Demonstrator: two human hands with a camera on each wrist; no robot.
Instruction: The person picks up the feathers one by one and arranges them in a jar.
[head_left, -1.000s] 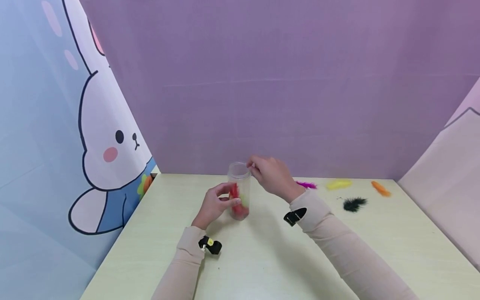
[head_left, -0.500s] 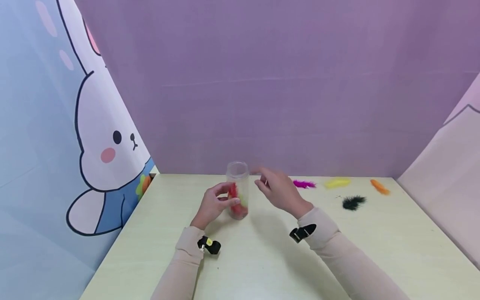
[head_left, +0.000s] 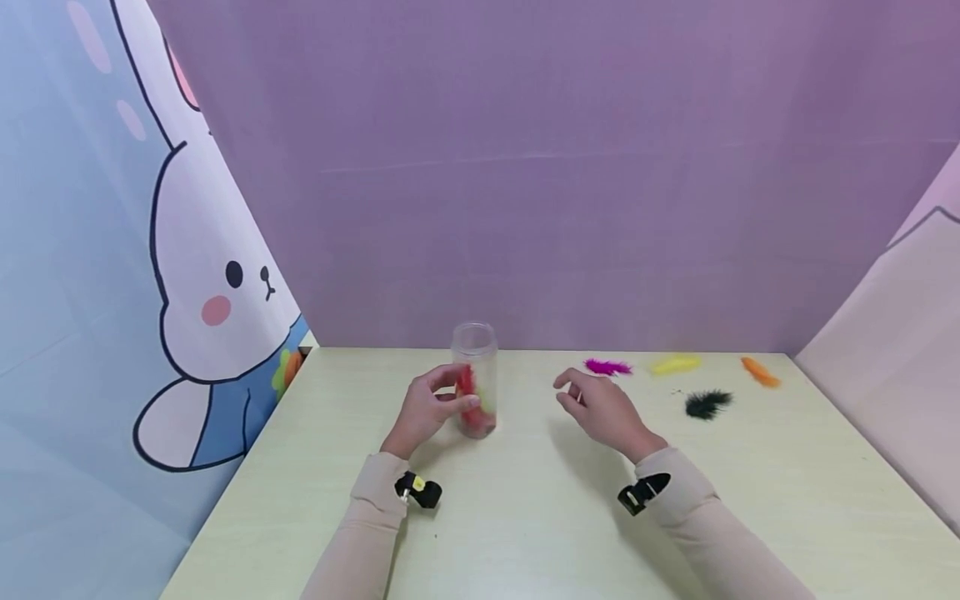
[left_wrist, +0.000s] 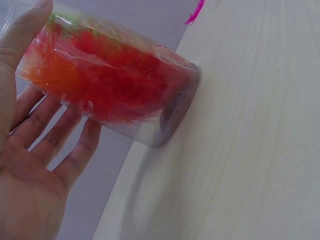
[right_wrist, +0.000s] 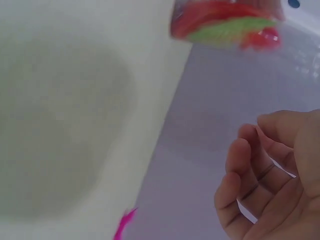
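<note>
A clear plastic jar (head_left: 476,346) stands upright on the table with its mouth uncovered. Red, orange and green feathers (left_wrist: 107,75) fill its lower part. My left hand (head_left: 429,408) grips the jar from the left, thumb on the near side and fingers round the far side. To the right of the jar, my right hand (head_left: 606,415) hovers over the table with loosely bent fingers and nothing between them, as the right wrist view shows. A magenta feather (head_left: 608,367) lies just beyond that hand.
Farther right on the table (head_left: 525,517) lie a yellow feather (head_left: 677,364), a black feather (head_left: 708,405) and an orange feather (head_left: 761,372). A purple backdrop (head_left: 555,183) rises along the table's back edge. On the left hangs a blue cloth with a rabbit print (head_left: 213,225).
My right hand has left the jar's mouth and moved right and toward me, its fingers loosening. My left hand has kept its grip on the jar.
</note>
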